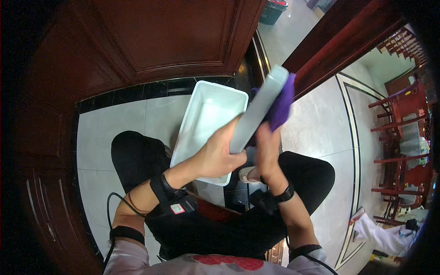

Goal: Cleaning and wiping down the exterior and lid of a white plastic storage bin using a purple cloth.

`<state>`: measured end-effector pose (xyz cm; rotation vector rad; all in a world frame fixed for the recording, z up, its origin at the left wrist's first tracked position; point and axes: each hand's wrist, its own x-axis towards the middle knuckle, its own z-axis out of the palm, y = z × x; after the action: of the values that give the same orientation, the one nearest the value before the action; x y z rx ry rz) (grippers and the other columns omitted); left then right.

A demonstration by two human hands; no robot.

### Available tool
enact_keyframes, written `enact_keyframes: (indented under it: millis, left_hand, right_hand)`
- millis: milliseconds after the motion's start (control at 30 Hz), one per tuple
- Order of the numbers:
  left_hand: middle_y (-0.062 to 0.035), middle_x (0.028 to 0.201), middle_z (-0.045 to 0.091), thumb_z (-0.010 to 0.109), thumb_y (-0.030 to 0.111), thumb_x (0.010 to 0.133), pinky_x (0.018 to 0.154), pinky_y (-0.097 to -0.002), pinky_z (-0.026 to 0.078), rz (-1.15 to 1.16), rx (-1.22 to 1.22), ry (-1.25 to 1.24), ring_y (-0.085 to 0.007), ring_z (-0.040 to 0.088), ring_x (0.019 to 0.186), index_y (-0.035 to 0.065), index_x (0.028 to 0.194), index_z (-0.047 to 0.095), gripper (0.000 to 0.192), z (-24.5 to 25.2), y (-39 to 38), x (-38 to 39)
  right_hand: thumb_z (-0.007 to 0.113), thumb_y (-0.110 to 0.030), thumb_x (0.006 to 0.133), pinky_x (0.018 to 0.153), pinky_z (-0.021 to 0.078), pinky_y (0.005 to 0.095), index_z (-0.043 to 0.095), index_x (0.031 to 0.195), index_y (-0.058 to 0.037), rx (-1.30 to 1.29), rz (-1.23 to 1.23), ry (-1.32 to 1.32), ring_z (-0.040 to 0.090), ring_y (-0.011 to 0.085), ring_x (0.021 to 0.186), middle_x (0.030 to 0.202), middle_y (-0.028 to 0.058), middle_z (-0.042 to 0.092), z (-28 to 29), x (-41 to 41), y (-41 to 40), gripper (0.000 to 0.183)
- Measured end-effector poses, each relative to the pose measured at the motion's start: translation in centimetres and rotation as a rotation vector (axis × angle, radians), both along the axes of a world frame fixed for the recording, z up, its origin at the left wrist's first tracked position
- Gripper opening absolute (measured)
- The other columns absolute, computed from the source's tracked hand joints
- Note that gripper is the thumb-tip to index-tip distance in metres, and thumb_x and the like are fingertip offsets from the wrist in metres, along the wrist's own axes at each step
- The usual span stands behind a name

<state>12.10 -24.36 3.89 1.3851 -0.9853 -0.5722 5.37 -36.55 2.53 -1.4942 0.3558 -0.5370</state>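
My left hand [220, 154] grips the lower end of a long, pale grey plastic-looking piece [259, 110] with rounded edges, held tilted up and to the right. What that piece is cannot be told, since only its narrow side faces me. Against its right side lies a purple cloth [284, 103], blurred, with my right hand [270, 149] closed on its lower part; those fingers are partly hidden. Below my hands, a white rectangular plastic bin [209, 113] stands on the floor between my knees. I see nothing inside the visible part of it.
Dark red wood panelling [178, 37] rises beyond the bin, and a wooden door edge [326, 51] slants at the right. Farther off are a green bin [273, 13], red wooden chairs [409, 110] and a person in white trousers [381, 233]. Cables run along both my arms.
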Motion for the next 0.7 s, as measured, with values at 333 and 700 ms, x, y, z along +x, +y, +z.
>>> enact_keyframes:
  millis: [333, 700]
  left_hand:
    - [-0.0143, 0.112, 0.054, 0.065, 0.005, 0.069, 0.089, -0.0326, 0.042, -0.121, 0.086, -0.086, -0.023, 0.054, 0.102, -0.0014, 0.127, 0.037, 0.065, 0.7, 0.5, 0.3]
    - [-0.009, 0.123, 0.048, 0.051, 0.047, 0.087, 0.097, -0.031, 0.035, -0.243, -0.073, 0.493, -0.0177, 0.045, 0.114, 0.0006, 0.134, 0.032, 0.069, -0.2, -0.4, -0.2]
  right_hand:
    - [0.059, -0.014, 0.073, 0.103, 0.0184, 0.0563, 0.062, 0.088, -0.0052, -1.234, -0.169, -0.26, 0.039, 0.0404, 0.114, 0.106, 0.0162, 0.051, 5.3, 0.6, -1.3, 0.018]
    - [0.033, -0.035, 0.092, 0.104, 0.0173, 0.0511, 0.04, 0.127, 0.0006, -0.844, -0.201, -0.324, 0.024, 0.046, 0.126, 0.136, 0.025, 0.031, 2.6, 0.5, -0.9, 0.051]
